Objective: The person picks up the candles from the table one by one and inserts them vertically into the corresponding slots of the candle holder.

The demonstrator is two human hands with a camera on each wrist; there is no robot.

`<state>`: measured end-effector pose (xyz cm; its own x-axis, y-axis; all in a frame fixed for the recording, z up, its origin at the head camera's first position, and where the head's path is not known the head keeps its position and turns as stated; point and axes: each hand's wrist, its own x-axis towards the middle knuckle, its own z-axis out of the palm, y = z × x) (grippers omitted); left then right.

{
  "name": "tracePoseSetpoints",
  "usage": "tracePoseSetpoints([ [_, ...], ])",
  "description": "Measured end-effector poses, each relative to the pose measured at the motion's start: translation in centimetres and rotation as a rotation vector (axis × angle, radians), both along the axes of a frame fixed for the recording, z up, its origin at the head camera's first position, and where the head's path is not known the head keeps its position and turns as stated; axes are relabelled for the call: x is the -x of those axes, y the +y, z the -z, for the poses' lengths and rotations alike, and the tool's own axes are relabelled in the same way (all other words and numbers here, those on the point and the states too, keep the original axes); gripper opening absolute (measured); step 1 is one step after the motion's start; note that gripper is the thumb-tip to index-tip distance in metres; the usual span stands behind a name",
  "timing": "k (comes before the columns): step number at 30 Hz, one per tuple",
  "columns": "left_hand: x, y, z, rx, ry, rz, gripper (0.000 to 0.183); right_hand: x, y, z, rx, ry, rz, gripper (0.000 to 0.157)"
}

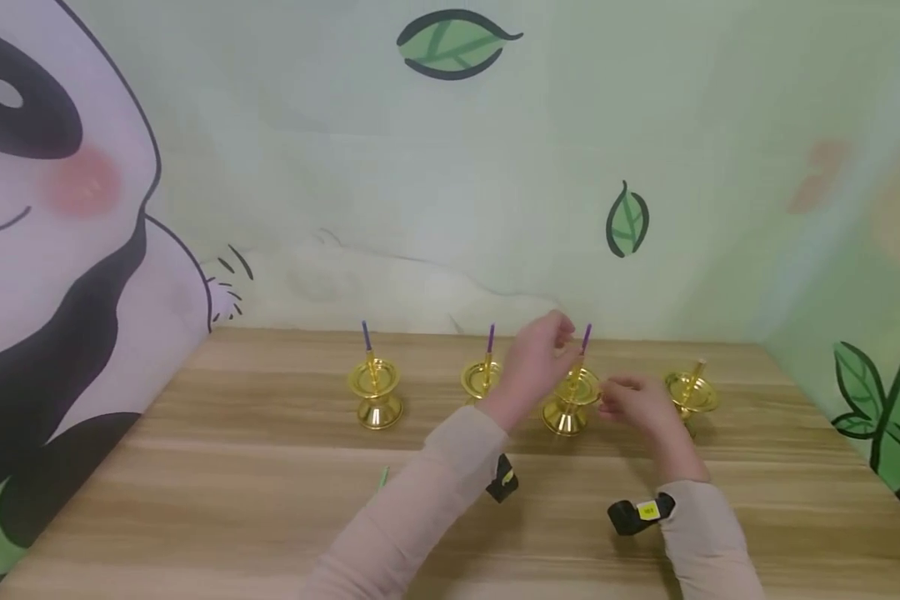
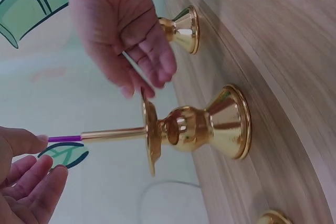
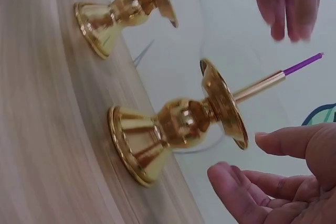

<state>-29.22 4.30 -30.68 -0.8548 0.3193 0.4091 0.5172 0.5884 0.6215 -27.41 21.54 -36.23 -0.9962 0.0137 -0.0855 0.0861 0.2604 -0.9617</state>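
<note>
A gold candle holder [image 1: 567, 417] with a round dish and flared base stands upright between my hands. From its thin gold tube rises a purple stick [image 3: 303, 64], perhaps a slim candle. My left hand [image 1: 537, 358] is beside the top of the purple stick; in the right wrist view its fingers are apart from the stick. Close to the dish rim is my right hand [image 3: 294, 177], thumb and fingers spread with nothing visibly held. In the left wrist view, the left thumb [image 2: 26, 141] lines up with the stick's end.
Two more gold holders, at far left [image 1: 379, 408] and behind my left wrist [image 1: 482, 379], carry coloured sticks. A rightmost holder [image 1: 692, 393] shows only its gold tube. A green stick [image 1: 384, 477] lies on the wooden table [image 1: 232, 500], partly behind my left sleeve. A panda-painted wall stands behind.
</note>
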Motion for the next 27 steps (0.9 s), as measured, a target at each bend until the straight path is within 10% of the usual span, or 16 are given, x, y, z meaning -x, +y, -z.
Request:
tracePoseSetpoints([
  [27,-3.9,-7.8,-0.8,0.189,-0.007,-0.044,0.026,-3.6,5.7,-4.3,-0.249,0.044,0.031,0.052],
])
